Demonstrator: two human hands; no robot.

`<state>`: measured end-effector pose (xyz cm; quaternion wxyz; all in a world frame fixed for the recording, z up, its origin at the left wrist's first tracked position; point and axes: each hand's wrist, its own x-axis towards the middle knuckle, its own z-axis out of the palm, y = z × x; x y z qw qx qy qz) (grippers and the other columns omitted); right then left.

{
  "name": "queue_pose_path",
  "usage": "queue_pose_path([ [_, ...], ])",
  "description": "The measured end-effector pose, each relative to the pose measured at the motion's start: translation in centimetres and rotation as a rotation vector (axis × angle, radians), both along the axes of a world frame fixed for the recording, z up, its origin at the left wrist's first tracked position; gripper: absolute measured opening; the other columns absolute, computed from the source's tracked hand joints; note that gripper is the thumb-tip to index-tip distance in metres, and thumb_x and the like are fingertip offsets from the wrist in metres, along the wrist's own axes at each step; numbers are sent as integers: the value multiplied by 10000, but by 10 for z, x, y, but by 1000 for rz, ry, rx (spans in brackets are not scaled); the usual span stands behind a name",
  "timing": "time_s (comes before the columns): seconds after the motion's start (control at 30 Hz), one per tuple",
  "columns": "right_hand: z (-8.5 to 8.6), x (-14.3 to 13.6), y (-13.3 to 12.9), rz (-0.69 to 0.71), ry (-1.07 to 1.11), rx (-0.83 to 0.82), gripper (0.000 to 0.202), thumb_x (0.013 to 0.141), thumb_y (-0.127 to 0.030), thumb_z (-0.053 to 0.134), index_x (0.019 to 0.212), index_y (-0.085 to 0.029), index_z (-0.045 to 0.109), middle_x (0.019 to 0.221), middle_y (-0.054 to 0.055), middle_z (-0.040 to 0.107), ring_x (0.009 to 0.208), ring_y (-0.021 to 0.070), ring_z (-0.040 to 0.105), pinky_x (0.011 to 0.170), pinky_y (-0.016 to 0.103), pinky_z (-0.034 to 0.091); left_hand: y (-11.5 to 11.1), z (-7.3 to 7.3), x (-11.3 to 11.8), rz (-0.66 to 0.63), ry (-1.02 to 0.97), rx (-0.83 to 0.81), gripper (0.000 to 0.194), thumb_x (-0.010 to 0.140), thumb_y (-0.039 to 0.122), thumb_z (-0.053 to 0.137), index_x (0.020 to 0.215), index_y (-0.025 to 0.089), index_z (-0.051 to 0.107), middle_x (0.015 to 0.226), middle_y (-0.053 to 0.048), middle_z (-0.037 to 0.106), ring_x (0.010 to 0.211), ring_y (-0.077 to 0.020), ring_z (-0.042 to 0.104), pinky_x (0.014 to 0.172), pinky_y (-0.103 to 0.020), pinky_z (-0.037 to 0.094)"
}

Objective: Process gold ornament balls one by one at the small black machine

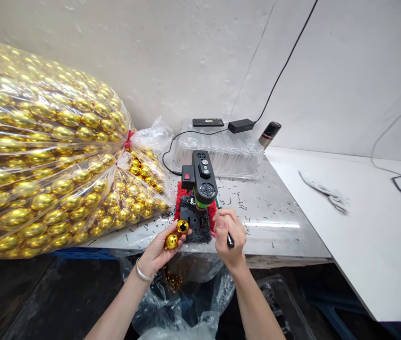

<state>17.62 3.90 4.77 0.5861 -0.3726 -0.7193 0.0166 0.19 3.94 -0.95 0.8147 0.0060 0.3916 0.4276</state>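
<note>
My left hand (161, 248) is closed around two shiny gold balls. The upper gold ball (183, 226) shows a dark mark or opening on its face; the lower gold ball (171, 241) rests nearer the palm. Just right of them stands a small black press-like machine (204, 177) with a red switch, on a dark base plate (196, 222) littered with black bits. My right hand (230, 233) is wrapped round a lever handle (230, 242) with a black grip at the machine's right side. A red mat (180, 194) lies under the base.
A huge clear bag of gold balls (44, 165) fills the left. Behind the machine are a clear plastic tray (221, 153), a remote control (208, 122), a power adapter (241, 125) and a tumbler (270, 134). Gloves (328, 193) lie right; a plastic bag (186, 311) hangs below the table edge.
</note>
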Motion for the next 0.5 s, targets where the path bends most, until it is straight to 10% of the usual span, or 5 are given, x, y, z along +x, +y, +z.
queue_pose_path([
  [0.23,1,2,1,14,124,-31,46,885,-222,533,899,-192,565,871,64,611,848,182,610,679,317,508,-18,5,3,-1,-35,-9,270,953,288,475,864,80,623,746,-108,683,527,-101,612,441,-167,515],
  [0.37,-14,5,-13,-110,222,-116,452,857,-258,593,1288,-211,465,1258,150,524,886,182,615,671,326,548,-24,11,9,-4,-38,2,297,959,315,454,895,80,624,749,-106,684,536,-109,613,441,-177,515],
  [0.5,-32,6,-35,-62,103,-280,452,864,-246,583,1304,-234,483,1226,123,584,957,202,626,753,345,567,-28,16,23,-11,-33,-16,262,950,308,477,884,101,623,725,-76,688,518,-115,622,435,-191,519],
])
